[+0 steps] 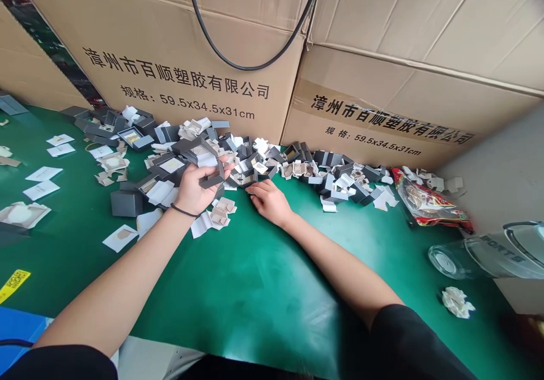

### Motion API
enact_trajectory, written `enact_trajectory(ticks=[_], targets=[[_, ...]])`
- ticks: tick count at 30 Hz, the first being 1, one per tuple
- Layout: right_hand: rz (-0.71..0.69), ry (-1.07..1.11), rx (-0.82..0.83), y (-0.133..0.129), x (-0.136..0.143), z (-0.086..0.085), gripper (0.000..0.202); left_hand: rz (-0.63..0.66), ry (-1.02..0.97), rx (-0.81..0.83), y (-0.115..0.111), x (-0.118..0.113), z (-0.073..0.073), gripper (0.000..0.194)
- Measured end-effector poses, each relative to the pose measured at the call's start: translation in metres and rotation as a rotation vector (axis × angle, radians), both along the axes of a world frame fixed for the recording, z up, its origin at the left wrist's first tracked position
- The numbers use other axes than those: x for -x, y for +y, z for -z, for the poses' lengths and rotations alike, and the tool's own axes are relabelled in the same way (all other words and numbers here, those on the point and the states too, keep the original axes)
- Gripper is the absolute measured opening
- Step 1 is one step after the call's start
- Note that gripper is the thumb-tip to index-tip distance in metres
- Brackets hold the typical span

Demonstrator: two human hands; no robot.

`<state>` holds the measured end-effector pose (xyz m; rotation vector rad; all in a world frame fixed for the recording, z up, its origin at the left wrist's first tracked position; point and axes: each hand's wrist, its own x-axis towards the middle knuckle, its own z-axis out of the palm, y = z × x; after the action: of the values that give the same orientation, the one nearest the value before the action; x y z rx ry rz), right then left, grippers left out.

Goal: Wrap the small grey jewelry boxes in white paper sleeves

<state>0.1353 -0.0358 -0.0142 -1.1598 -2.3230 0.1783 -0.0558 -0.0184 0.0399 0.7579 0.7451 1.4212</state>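
My left hand (196,190) is closed around a small dark grey box (212,180), holding it by its edge above the heap. Beside it, my right hand (272,203) rests low on the green table, fingers curled in at the front of the pile. Whatever its fingertips grip, if anything, is hidden. Just behind them lies an open dark grey box (267,174) with pale paper inside. A folded card insert (223,212) lies on the table between my hands. To the left of my left wrist stands a closed dark box (126,201).
Large cartons (191,46) form a wall behind the heap. More small boxes and papers (340,179) spread to the right, beside a red plastic packet (431,201). A clear bottle (488,254) lies near crumpled paper (458,302). A black cable (250,67) hangs above.
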Motion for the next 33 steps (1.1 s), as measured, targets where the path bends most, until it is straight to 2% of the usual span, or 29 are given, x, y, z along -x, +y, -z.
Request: enact_trajectory(ticks=[5, 7, 10, 12, 14, 15, 18, 20, 23, 25, 29, 33], targets=[[-0.075, 0.061, -0.010, -0.002, -0.003, -0.002, 0.029, -0.004, 0.000, 0.027, 0.000, 0.001, -0.002, 0.023], [-0.063, 0.081, -0.041, -0.005, 0.000, -0.005, 0.032, 0.002, -0.016, 0.038, -0.001, 0.000, -0.003, 0.023], [0.094, 0.107, -0.145, -0.002, 0.000, -0.011, 0.038, 0.021, -0.059, 0.057, -0.001, -0.001, -0.004, 0.023], [0.208, 0.051, -0.188, 0.006, -0.005, -0.012, 0.047, 0.031, -0.072, 0.055, -0.001, -0.001, -0.003, 0.023], [0.244, -0.043, -0.156, 0.016, -0.012, -0.009, 0.051, 0.037, -0.045, 0.042, -0.002, -0.001, -0.003, 0.022], [0.254, -0.068, -0.127, 0.021, -0.016, -0.006, 0.047, 0.047, -0.017, 0.033, -0.004, -0.002, -0.004, 0.022], [0.297, -0.087, -0.063, 0.027, -0.022, 0.000, 0.031, 0.134, 0.101, 0.009, -0.015, -0.009, -0.006, 0.021], [0.326, -0.091, -0.063, 0.027, -0.022, 0.000, 0.029, 0.249, 0.163, 0.021, -0.026, -0.020, -0.006, 0.021], [0.362, -0.138, -0.071, 0.025, -0.020, -0.004, 0.043, 0.439, 0.188, 0.108, -0.044, -0.040, 0.002, 0.022], [0.372, -0.184, -0.055, 0.024, -0.018, -0.006, 0.048, 0.513, 0.200, 0.175, -0.054, -0.052, 0.010, 0.028], [0.352, -0.217, -0.023, 0.026, -0.019, -0.006, 0.043, 0.569, 0.236, 0.252, -0.061, -0.062, 0.021, 0.036], [0.379, -0.172, -0.053, 0.026, -0.019, -0.005, 0.031, 0.559, 0.225, 0.264, -0.055, -0.058, 0.021, 0.032]])
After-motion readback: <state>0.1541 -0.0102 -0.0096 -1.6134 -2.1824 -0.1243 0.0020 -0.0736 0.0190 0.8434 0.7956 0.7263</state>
